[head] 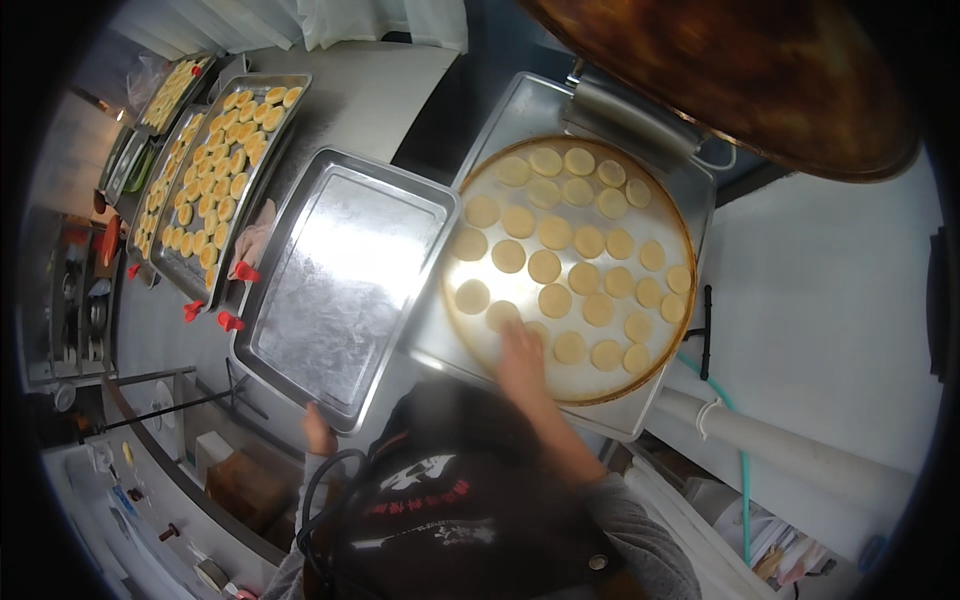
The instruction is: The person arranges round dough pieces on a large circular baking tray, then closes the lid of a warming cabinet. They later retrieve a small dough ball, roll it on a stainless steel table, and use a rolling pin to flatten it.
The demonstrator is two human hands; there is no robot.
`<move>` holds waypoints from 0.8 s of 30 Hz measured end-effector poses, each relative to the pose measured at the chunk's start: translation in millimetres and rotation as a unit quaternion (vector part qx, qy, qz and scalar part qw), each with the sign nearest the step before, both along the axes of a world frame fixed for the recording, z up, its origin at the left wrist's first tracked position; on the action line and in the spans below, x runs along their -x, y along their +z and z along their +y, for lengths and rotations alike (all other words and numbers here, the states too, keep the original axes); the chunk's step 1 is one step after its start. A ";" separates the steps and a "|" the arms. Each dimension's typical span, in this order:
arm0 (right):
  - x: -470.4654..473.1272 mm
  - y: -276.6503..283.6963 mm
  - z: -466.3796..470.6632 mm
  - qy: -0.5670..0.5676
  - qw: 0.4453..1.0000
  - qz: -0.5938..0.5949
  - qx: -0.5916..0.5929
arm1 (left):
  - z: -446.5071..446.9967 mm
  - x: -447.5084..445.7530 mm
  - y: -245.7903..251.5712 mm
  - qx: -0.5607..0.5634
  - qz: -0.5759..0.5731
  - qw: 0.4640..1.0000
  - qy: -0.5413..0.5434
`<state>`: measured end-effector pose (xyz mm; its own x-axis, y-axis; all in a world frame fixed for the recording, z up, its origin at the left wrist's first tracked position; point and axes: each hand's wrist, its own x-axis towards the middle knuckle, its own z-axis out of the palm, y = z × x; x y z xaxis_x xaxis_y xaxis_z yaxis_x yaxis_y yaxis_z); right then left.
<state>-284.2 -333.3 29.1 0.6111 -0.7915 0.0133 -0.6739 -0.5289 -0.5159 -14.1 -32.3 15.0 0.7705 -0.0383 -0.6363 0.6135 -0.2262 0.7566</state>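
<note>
My right hand (522,361) reaches over the round griddle plate (498,262), its fingertips at a pale flat dough round (502,316) near the plate's near left edge. Motion blur hides whether the fingers grip or only touch it. Several more dough rounds (554,301) are spread over the plate in loose rows. My left hand (319,431) is at the near rim of an empty rectangular metal tray (322,292), left of the griddle. One finger or thumb points up by the rim; the rest of its grip cannot be made out.
The griddle's round browned lid (735,67) stands raised at the back right. Trays of browned round cakes (217,172) are at the left, with red clips (246,271) and a pinkish cloth (253,234) beside them. A white pipe (787,435) and green hose (745,480) run at the right.
</note>
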 end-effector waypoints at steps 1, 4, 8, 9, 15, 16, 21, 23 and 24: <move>-6.2 0.3 -2.1 -0.001 1.000 0.011 0.003 | -1.9 0.0 1.6 -0.015 0.000 1.000 0.000; -26.1 5.3 -9.3 0.023 1.000 -0.014 0.016 | -1.7 1.9 4.5 -0.016 -0.014 0.999 -0.035; -54.8 12.8 -22.8 0.099 0.993 -0.038 0.046 | 2.9 5.0 0.4 0.002 -0.018 0.999 -0.030; -59.3 14.0 -24.2 0.069 0.997 -0.021 0.012 | 4.3 4.6 -0.3 -0.022 -0.030 0.999 -0.029; -75.7 13.4 6.2 0.012 0.932 -0.187 -0.312 | 1.5 7.8 8.9 -0.145 -0.104 0.980 -0.084; -79.7 13.6 11.8 0.012 0.893 -0.188 -0.408 | 1.2 9.6 14.0 -0.126 -0.086 0.985 -0.077; -113.7 29.2 19.3 0.037 0.779 -0.192 -0.596 | -7.9 16.9 41.8 -0.082 -0.037 0.995 -0.053; -122.2 42.6 17.8 0.052 0.784 -0.170 -0.595 | -13.7 22.6 55.6 -0.060 -0.017 0.997 -0.037; -121.0 50.1 13.1 0.059 0.775 -0.177 -0.604 | -17.6 26.1 62.9 -0.009 -0.026 0.999 -0.026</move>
<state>-163.2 -320.3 79.1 0.8076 -0.2957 -0.5102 -0.3611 0.4361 -0.8243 -40.2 -49.9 77.9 0.7995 -0.0682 -0.5968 0.5611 -0.2699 0.7825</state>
